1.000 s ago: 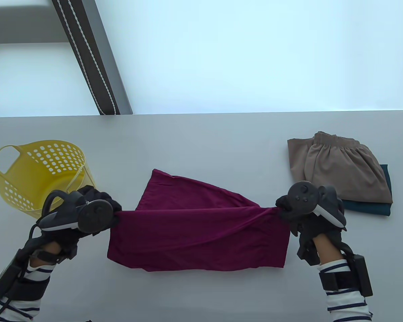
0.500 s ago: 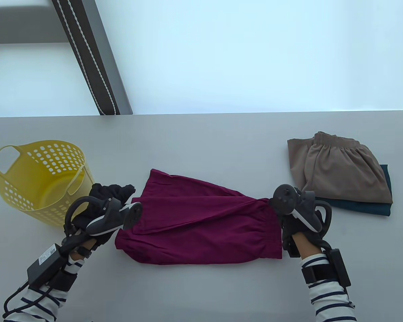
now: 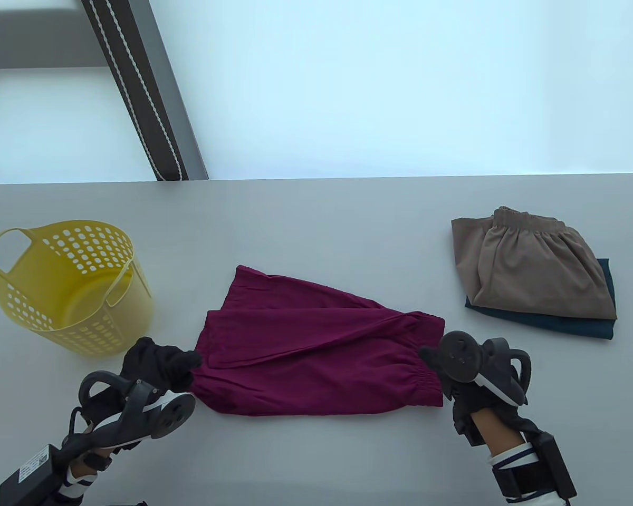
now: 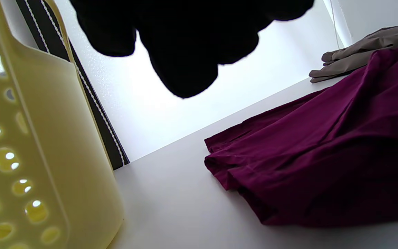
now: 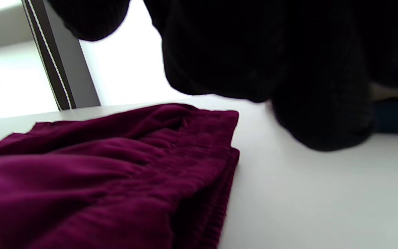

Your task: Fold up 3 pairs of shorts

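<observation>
1. Lying folded lengthwise at the middle of the surface (image 3: 306, 221): maroon shorts (image 3: 316, 358), waistband end toward the right, leg hems toward the left.
2. Resting at the far right: tan shorts (image 3: 533, 263) folded on top of teal shorts (image 3: 575, 324). Judging two pairs done, the third under way.
3. Hovering just off the hem corner: left hand (image 3: 161, 363), fingers loosely curled, gripping nothing in the wrist view.
4. Sitting beside the gathered waistband: right hand (image 3: 453, 369), fingers curled and clear of the cloth in the wrist view, holding nothing.
5. Standing at the left: yellow basket (image 3: 63, 284).
6. Judging the fabric thin, soft and limp, wrinkling readily, likely sliding on the smooth surface.
7. Favouring a pinch at the waistband corners or both hem corners, keeping the layers together.
</observation>
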A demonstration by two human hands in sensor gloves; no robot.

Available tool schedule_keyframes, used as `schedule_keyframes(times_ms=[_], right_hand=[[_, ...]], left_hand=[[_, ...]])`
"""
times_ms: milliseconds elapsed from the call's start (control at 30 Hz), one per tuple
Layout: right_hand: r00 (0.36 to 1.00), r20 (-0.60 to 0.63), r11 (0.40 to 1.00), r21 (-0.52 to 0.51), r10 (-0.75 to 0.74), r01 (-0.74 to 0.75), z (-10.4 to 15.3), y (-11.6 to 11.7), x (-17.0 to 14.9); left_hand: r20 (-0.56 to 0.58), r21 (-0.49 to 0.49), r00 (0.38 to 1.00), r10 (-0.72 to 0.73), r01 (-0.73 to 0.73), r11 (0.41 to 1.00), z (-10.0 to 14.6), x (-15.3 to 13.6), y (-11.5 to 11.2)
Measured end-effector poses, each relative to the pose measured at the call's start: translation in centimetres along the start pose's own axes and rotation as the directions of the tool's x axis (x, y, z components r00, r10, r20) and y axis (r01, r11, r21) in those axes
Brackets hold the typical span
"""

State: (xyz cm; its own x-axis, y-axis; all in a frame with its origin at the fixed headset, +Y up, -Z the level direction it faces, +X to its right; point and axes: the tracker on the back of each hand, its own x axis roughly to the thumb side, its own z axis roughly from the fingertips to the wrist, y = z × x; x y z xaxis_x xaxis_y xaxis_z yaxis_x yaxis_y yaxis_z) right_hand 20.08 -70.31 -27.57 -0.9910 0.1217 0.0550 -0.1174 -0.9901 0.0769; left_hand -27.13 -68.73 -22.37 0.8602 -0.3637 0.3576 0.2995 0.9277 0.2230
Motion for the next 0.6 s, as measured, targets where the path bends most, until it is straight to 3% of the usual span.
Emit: schedule_keyframes(times_ms=[100, 233, 267, 333, 600], right_hand=[[0.994, -0.049, 0.982, 0.164, 0.101, -0.092, -0.6, 3.0, -0.2], [0.991, -0.066, 0.924, 0.371, 0.12, -0.087, -1.3, 6.8, 0.1], [0.98, -0.069, 0.936, 0.315, 0.188, -0.158, -1.4, 6.6, 1.0], [0.982, -0.085, 0.932, 0.336, 0.17, -0.132, -1.5, 6.5, 1.6], [0.957, -0.142, 0.947, 0.24, 0.253, -0.215, -1.4, 5.9, 3.1]], left_hand=[[-0.006, -0.052, 1.0, -0.014, 0.014, 0.999, 0.0, -0.1, -1.3], [-0.005, -0.095, 1.0, -0.024, 0.023, 0.995, -0.3, 0.2, -2.1], [0.004, -0.103, 1.0, -0.016, 0.016, 0.995, -0.5, 0.4, -2.2], [0.013, -0.108, 1.0, -0.012, 0.014, 0.994, -0.6, 0.7, -2.3], [0.028, -0.116, 0.998, -0.053, 0.056, 0.992, -0.5, 1.0, -2.4]])
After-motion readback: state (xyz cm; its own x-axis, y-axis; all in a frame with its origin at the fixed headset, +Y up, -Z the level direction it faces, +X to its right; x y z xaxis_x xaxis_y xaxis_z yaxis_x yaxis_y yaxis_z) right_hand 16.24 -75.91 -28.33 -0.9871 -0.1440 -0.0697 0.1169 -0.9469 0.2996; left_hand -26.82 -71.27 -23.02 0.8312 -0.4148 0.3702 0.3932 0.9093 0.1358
